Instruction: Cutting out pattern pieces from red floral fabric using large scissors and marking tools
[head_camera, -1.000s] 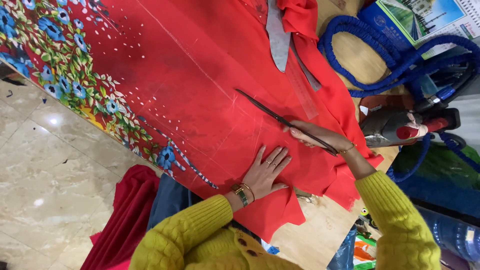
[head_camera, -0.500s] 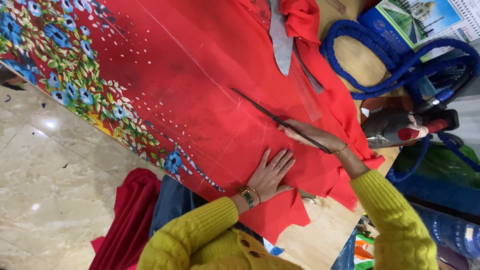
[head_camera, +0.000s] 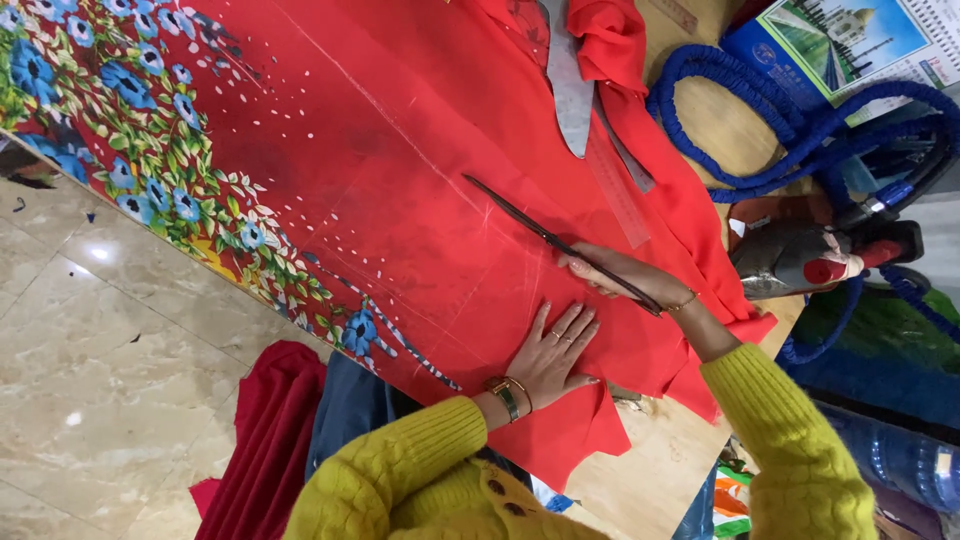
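Note:
A large red fabric (head_camera: 400, 180) with a blue floral border lies spread over the wooden table (head_camera: 655, 470). My left hand (head_camera: 555, 350) rests flat on the fabric near the table's front edge, fingers apart. My right hand (head_camera: 625, 280) grips long dark scissors (head_camera: 530, 225) whose blades point away over the cloth along faint chalk lines. Both arms wear yellow knitted sleeves.
A clear ruler (head_camera: 615, 185) and a grey paper pattern piece (head_camera: 570, 90) lie on the fabric further off. A steam iron (head_camera: 800, 255) with a blue coiled hose (head_camera: 760, 130) sits to the right. Red cloth (head_camera: 265, 440) hangs below the table over a marble floor (head_camera: 90, 350).
The scissors and my right hand have shifted slightly further along the fabric. My left hand stays pressed flat on the cloth.

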